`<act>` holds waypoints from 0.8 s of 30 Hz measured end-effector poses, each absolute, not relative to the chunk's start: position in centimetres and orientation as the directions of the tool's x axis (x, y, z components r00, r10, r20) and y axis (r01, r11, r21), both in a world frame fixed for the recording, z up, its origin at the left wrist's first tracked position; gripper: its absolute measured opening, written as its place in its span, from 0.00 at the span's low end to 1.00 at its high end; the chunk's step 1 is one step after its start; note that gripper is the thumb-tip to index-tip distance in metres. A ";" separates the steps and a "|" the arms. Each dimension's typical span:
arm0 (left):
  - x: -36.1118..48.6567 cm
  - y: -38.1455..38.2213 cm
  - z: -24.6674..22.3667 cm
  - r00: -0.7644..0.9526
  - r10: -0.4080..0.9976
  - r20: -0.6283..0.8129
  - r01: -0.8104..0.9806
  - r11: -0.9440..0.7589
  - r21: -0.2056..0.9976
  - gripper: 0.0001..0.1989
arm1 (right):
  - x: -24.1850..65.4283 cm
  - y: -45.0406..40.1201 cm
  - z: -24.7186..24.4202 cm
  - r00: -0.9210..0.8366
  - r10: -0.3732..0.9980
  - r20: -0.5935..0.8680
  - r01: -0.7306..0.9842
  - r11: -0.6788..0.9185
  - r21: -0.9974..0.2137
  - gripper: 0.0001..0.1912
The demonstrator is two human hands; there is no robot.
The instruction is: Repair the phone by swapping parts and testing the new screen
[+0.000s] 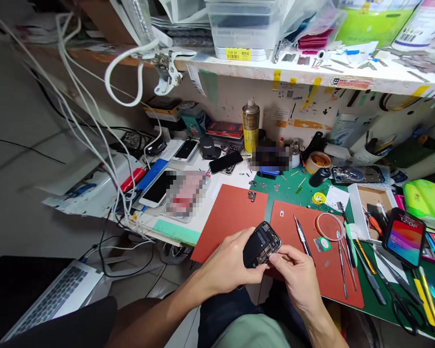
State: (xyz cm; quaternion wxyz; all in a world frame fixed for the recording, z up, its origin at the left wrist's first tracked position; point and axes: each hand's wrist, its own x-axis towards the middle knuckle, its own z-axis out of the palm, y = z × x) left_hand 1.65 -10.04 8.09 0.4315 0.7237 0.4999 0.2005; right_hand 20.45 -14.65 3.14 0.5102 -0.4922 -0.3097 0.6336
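Observation:
An opened smartphone [261, 244], its battery and inner parts bare, is held tilted above the near edge of the brown-red mats. My left hand [230, 258] wraps round its left side and lower edge, thumb in front. With thumb and index finger pinched together, my right hand [293, 270] touches the phone's lower right edge; whether a small part sits between those fingertips is hidden. On the right mat [326, 275] beside the phone lie a pen-shaped screwdriver [302, 234], a SIM tray [281, 213] and a small green-and-clear packet [322, 244].
Tweezers [342, 266], scissors [407, 304] and a lit phone [404, 237] lie at the right. White phones [159, 188] and cables stand left. A spray can [251, 125] stands behind, under a loaded shelf [231, 70]. A laptop [54, 295] is at lower left.

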 end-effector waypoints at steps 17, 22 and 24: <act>1.9 -9.3 6.9 0.441 0.869 -0.224 0.571 -0.079 0.817 0.22 | 19.6 -15.0 2.4 0.078 0.934 -0.347 -0.349 -0.301 -0.888 0.22; 1.1 -8.1 8.1 0.614 0.764 -0.197 0.704 -0.418 0.574 0.30 | 20.8 -15.6 1.6 -0.056 0.922 -0.384 -0.357 -0.378 -0.854 0.26; 1.0 -7.7 8.6 0.772 0.614 -0.166 0.624 -0.679 0.387 0.26 | 21.6 -15.5 1.5 -0.139 0.909 -0.392 -0.324 -0.416 -0.850 0.28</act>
